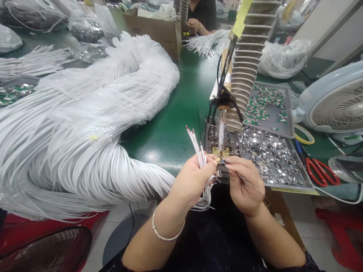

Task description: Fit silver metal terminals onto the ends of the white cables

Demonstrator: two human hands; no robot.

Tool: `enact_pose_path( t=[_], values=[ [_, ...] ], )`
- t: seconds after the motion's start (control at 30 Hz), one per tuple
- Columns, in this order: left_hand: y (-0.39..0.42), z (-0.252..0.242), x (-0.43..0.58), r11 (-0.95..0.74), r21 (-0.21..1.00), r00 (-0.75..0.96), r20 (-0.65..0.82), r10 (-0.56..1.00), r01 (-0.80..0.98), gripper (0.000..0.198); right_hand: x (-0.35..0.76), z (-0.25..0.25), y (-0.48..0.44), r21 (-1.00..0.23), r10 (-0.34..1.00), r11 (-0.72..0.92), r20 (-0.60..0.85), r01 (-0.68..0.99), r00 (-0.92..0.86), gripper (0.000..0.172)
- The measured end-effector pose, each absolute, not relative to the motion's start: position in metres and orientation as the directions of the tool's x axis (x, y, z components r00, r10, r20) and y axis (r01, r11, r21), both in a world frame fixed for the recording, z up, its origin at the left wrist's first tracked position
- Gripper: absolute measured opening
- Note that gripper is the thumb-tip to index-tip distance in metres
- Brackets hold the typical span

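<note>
White wires [197, 146] in left hand [191, 181], right hand [244, 185] alongside, at bench edge [167, 166]

Left hand [193, 181] clutches white wires [199, 151]; right hand [244, 187] pinches thin wire [252, 186] beneath soldering iron [221, 132].

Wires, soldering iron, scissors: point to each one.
Wires [197, 147], head view, on the white bundle near its bare ends.
Soldering iron [221, 132], head view, on its handle.
Scissors [310, 163], head view, on the red handle.

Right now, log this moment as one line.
left hand: grips white wires | right hand: pinches thin wire | both under soldering iron tip | tray of metal clips alongside
</note>
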State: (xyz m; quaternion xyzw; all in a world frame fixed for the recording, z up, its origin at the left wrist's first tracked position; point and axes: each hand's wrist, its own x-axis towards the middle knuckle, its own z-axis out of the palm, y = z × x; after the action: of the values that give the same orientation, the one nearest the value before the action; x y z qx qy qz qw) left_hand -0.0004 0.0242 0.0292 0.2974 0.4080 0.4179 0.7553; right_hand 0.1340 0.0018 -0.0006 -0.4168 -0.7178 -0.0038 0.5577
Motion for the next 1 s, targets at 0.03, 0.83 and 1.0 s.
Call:
enact_pose_path(
  t=[0.03,0.83,1.0],
  values=[
    [0.024,0.029,-0.001,0.475,0.789,0.317,-0.37,0.874,-0.389,0.009,0.134,-0.001,0.002,-0.462,0.596,0.654,0.802,0.6,-0.032,0.022],
    [-0.005,-0.001,-0.008,0.446,0.882,0.347,-0.375,0.86,-0.154,0.034,0.147,-0.018,-0.024,-0.672,0.764,0.589,0.644,0.448,-0.039,0.028],
    [-0.01,-0.011,-0.008,0.324,0.934,0.25,-0.281,0.927,-0.152,0.036,0.161,-0.023,-0.039,-0.695,0.783,0.529,0.621,0.486,0.035,0.027]
  ],
)
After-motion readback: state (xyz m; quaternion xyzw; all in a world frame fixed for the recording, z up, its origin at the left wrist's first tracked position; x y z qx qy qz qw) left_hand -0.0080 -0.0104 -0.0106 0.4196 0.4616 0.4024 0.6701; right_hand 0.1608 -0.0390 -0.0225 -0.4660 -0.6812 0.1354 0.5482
